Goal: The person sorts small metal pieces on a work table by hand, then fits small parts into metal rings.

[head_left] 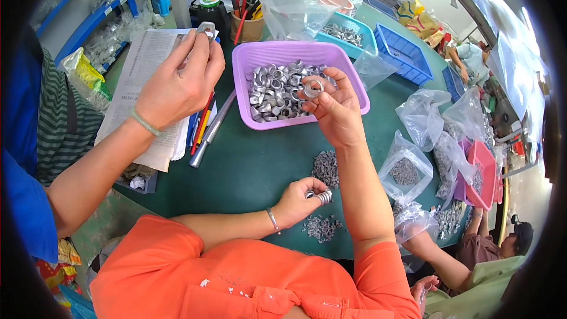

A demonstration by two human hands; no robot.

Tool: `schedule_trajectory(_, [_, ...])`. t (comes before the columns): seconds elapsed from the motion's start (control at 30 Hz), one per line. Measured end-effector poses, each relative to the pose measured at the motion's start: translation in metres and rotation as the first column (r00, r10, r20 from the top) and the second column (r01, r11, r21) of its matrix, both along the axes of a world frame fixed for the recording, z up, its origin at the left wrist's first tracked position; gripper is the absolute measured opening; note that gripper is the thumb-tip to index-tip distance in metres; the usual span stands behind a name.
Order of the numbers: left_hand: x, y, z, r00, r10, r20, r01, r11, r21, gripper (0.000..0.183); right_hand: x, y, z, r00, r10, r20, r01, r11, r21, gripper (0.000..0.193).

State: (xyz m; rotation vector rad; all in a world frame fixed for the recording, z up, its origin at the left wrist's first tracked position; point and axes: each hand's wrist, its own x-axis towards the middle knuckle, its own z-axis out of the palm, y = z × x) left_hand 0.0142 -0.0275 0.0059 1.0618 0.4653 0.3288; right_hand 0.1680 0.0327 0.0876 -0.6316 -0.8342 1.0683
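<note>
My right hand (341,115) is raised over the front right edge of a lilac plastic basket (360,91) and pinches a silver metal ring (313,88) between thumb and fingers. Inside the basket lies a heap of silver rings (277,91), many with broad flat tops. Low over the green table, my left hand (298,204) holds a short row of thin silver rings (322,197) in its curled fingers. Small piles of tiny grey metal pieces (325,168) lie beside it, one farther away and another pile (322,228) nearer me.
At left, a co-worker's hand (183,77) holds a ring above newspaper (133,77). A tapered metal rod (212,130) and pens lie alongside. Blue crate (407,53), teal basket (363,29) and pen cup (251,26) stand behind; plastic bags (407,162) and co-workers are at right.
</note>
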Motion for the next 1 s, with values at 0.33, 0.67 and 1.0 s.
schedule_trajectory(0.33, [0.003,0.001,0.001,1.000,-0.019,-0.020,0.018,1.000,-0.014,0.013,-0.003,0.014,-0.011,0.997,-0.074,0.020,0.074,0.997,0.013,0.056])
schedule_trajectory(0.67, [0.003,0.001,-0.005,1.000,-0.004,-0.025,0.004,1.000,0.014,0.013,0.031,0.086,-0.018,0.225,-0.010,0.974,0.523,0.845,-0.112,0.015])
schedule_trajectory(1.0, [0.004,0.001,-0.012,1.000,0.007,-0.024,-0.006,0.999,0.043,0.018,0.038,0.123,-0.056,-0.012,-0.195,0.981,0.400,0.898,0.183,0.007])
